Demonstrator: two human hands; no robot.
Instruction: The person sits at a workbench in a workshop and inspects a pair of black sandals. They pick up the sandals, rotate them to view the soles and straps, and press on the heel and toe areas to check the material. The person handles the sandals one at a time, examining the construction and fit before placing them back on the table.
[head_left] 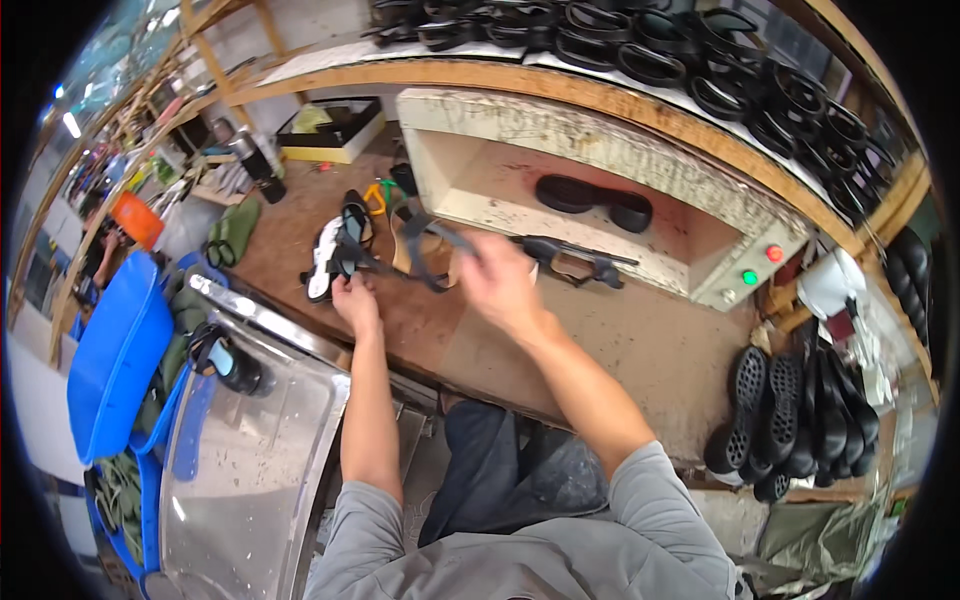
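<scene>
Centrally, on a brown workbench (pixel 420 335): one sandal (pixel 347 262), black, pale-blue insole, lying just right of a white sole-shaped piece (pixel 324 255). Left hand (pixel 355 302): fingers nearly closed, tips at the sandal's near end; firmness of grip cannot be told. Right hand (pixel 495 285): blurred, raised, fingers curled closed about a dark strap (pixel 455 239). Beyond the right hand: one whitish open-fronted box (pixel 570 125), a black sole (pixel 595 203) inside, red and green buttons at its right end. Just before it: another black strap piece (pixel 575 262). Left: green slippers (pixel 235 232); blue tub (pixel 118 355). Right: hanging black soles (pixel 785 410).
</scene>
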